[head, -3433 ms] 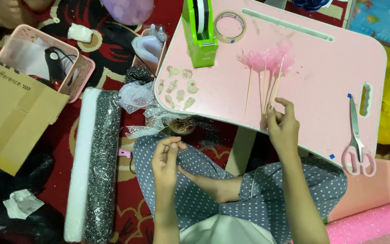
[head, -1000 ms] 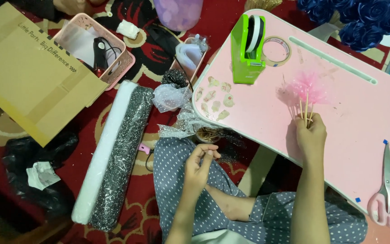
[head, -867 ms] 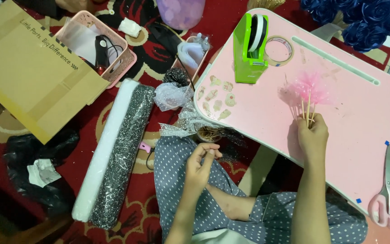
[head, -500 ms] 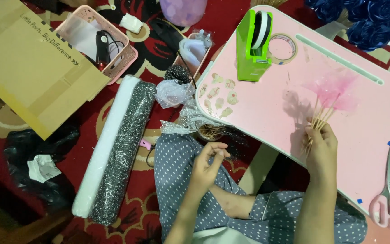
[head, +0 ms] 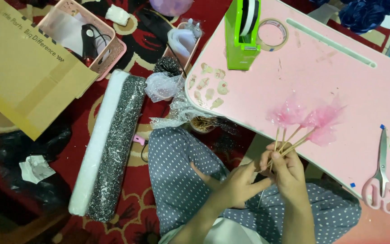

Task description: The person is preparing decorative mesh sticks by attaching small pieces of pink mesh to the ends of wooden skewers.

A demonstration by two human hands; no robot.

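Right hand: the right hand is closed around the lower ends of the thin wooden sticks; this grip is tight and narrow, with the fingers curled over the bundle.
Left hand: the left hand comes from the left and its fingertips touch the bottom of the same bundle, just beside the right hand; the grip is pinched, but what it pinches I cannot tell.
Sticks: they fan upward and to the right from the right hand, over the near edge of the table.
Pink tufts: the pink tulle tufts sit on the upper ends of the sticks, above the hands, over the pink table.
Table: a green tape dispenser stands at its far left, a tape roll just beside it; pink scissors lie at the right edge, well apart from the hands.
Floor: a glittery black roll, a cardboard box and a pink basket lie to the left.
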